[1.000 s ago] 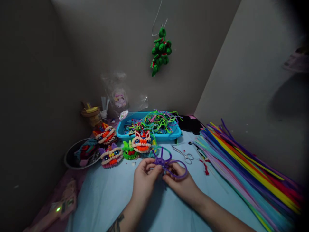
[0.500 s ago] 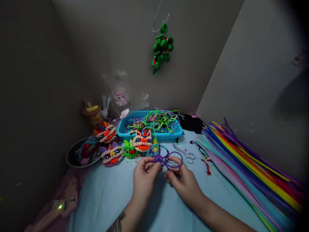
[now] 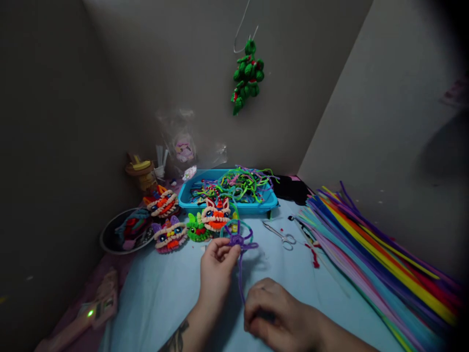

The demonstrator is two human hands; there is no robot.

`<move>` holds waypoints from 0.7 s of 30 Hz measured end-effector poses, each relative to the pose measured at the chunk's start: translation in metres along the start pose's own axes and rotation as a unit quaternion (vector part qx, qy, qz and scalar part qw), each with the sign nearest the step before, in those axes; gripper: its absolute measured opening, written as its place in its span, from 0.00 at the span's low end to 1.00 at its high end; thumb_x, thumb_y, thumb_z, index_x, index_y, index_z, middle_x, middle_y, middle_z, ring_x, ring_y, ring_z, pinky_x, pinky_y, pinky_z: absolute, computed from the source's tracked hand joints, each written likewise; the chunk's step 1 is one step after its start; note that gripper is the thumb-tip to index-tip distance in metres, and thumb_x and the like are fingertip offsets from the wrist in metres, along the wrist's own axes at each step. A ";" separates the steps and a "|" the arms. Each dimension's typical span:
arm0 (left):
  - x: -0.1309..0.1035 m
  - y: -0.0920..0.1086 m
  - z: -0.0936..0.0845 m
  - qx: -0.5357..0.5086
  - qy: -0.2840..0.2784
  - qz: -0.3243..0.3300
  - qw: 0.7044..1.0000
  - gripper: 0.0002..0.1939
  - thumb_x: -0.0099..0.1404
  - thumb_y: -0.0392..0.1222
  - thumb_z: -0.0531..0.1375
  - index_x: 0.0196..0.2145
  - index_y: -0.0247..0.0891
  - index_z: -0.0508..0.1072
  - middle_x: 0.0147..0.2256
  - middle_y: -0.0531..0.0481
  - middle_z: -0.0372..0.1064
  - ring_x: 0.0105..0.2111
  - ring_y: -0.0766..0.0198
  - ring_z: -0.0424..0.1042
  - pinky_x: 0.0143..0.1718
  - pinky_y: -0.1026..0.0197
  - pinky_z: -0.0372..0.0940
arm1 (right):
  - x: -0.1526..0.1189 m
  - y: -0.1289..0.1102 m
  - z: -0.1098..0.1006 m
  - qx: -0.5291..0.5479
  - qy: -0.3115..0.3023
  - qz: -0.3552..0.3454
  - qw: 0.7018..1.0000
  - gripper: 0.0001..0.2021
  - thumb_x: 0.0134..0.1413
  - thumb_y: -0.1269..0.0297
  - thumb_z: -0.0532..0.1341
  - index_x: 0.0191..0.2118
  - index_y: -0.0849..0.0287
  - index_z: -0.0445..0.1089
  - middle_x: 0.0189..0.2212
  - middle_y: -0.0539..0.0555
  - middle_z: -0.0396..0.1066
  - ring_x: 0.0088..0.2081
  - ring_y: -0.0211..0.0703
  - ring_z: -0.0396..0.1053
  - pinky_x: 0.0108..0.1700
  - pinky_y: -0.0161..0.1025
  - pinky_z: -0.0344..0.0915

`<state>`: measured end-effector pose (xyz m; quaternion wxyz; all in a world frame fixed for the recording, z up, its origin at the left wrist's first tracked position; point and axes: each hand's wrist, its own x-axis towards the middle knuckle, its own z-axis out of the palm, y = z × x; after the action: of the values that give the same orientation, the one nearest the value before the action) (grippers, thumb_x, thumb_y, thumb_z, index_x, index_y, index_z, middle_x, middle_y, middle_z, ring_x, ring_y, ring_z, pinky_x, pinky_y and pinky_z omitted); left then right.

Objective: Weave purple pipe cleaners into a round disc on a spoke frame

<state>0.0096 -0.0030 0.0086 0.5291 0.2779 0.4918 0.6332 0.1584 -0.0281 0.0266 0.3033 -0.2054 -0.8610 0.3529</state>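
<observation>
Between thumb and fingers, my left hand [image 3: 219, 259] pinches a coiled purple pipe-cleaner piece [image 3: 237, 239] with loops sticking out, one of them teal. From this piece a purple strand [image 3: 240, 278] runs down to my right hand [image 3: 274, 310], which is closed, knuckles up, nearer to me and to the right. The strand's end is hidden at the fingers of my right hand. Just behind my left hand sit finished pipe-cleaner animal heads, one of them cream and orange [image 3: 216, 215] and one green [image 3: 198, 228].
A blue tray [image 3: 234, 209] of tangled pipe cleaners stands at the back. Scissors [image 3: 282, 237] lie right of centre. Long coloured pipe cleaners [image 3: 377, 249] spread along the right. A bowl [image 3: 110, 242] and a pink device [image 3: 104, 303] are at the left; a green ornament [image 3: 249, 76] hangs above.
My right hand has moved down toward me from the purple piece. The wide purple loop at its right has gone, and a strand now stretches downward. My left hand keeps its pinch.
</observation>
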 end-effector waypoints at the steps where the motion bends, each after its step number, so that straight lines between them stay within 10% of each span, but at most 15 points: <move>1: 0.000 0.001 0.000 -0.003 -0.001 -0.003 1.000 0.18 0.44 0.42 0.70 0.31 0.36 0.68 0.21 0.56 0.70 0.22 0.70 0.67 0.26 0.68 0.59 | -0.003 0.003 0.000 0.047 0.010 0.007 0.999 0.12 0.58 0.55 0.54 0.36 0.54 0.71 0.25 0.53 0.75 0.29 0.41 0.71 0.36 0.37 0.65; 5: -0.001 0.003 0.002 -0.001 -0.018 -0.017 1.000 0.18 0.45 0.42 0.70 0.31 0.35 0.68 0.21 0.56 0.69 0.22 0.71 0.67 0.26 0.69 0.58 | -0.016 0.021 0.001 0.270 0.093 0.050 0.957 0.40 0.44 0.28 0.47 0.55 0.52 0.63 0.27 0.54 0.74 0.26 0.43 0.70 0.29 0.38 0.65; 10: -0.002 0.001 0.001 0.009 -0.042 -0.025 0.999 0.18 0.47 0.42 0.69 0.32 0.35 0.67 0.20 0.57 0.70 0.22 0.73 0.65 0.25 0.70 0.56 | -0.011 0.035 -0.003 0.341 0.337 0.123 0.869 0.48 0.36 0.23 0.41 0.54 0.55 0.62 0.17 0.49 0.67 0.17 0.38 0.59 0.19 0.33 0.55; 15: -0.002 0.000 0.001 0.020 -0.049 -0.035 0.998 0.20 0.45 0.43 0.70 0.32 0.35 0.67 0.19 0.58 0.69 0.19 0.74 0.63 0.22 0.71 0.53 | -0.004 0.044 -0.010 0.170 0.433 0.126 0.876 0.24 0.57 0.40 0.48 0.43 0.53 0.67 0.21 0.49 0.65 0.22 0.38 0.59 0.24 0.34 0.57; 18: -0.002 0.000 0.001 0.012 -0.051 -0.041 0.998 0.21 0.44 0.44 0.71 0.32 0.35 0.67 0.18 0.58 0.69 0.19 0.74 0.63 0.22 0.71 0.54 | -0.004 0.045 -0.008 -0.053 0.402 0.095 0.909 0.06 0.55 0.62 0.60 0.40 0.52 0.69 0.33 0.52 0.66 0.36 0.43 0.65 0.39 0.40 0.61; 21: -0.003 0.000 0.001 0.007 -0.057 -0.048 0.997 0.21 0.44 0.44 0.71 0.32 0.35 0.67 0.19 0.56 0.70 0.20 0.74 0.65 0.24 0.70 0.56 | -0.002 0.042 -0.005 -0.194 0.354 0.044 0.914 0.09 0.53 0.70 0.60 0.40 0.52 0.70 0.37 0.53 0.63 0.42 0.46 0.63 0.46 0.46 0.59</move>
<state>0.0115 -0.0050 0.0096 0.5843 0.2935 0.4781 0.5864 0.1695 0.0011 -0.0023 0.5270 -0.4092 -0.7387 0.0954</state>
